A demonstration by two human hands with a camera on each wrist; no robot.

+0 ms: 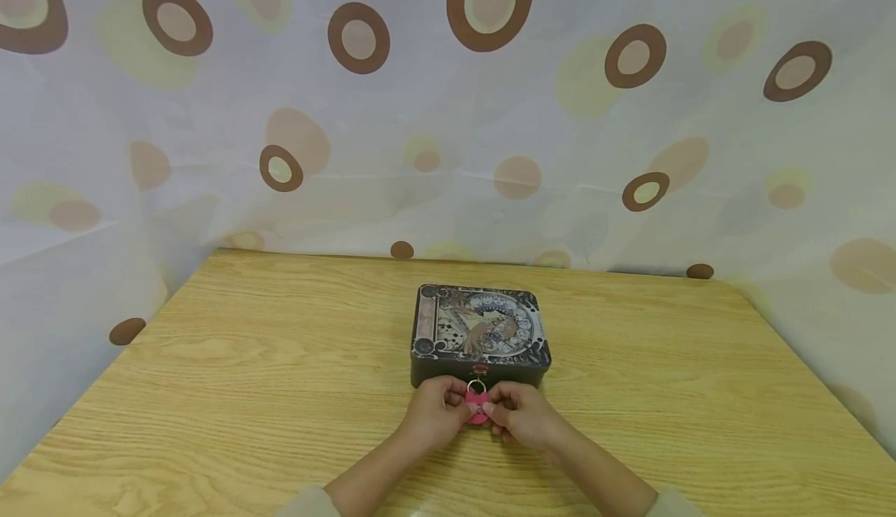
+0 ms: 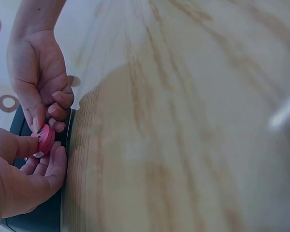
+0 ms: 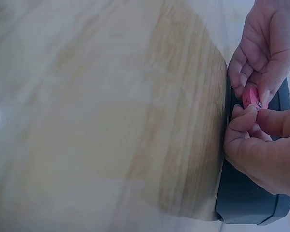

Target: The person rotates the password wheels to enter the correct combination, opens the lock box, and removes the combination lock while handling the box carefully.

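A pink combination padlock (image 1: 477,408) with a pale metal shackle (image 1: 477,382) is at the front of a dark tin box (image 1: 483,323) with a decorated lid. My left hand (image 1: 435,414) pinches the padlock from the left, thumb on its face. From the other side my right hand (image 1: 526,414) pinches it too, with the thumb close to the small dials, seen in the left wrist view on the padlock (image 2: 45,140). The shackle stands just below the box's reddish latch (image 1: 480,368); whether it passes through the latch, I cannot tell. The lid is down.
The box stands on a wood-grain table (image 1: 280,346), towards its middle. Behind and at both sides hangs a pale curtain (image 1: 420,97) with brown and yellow ovals.
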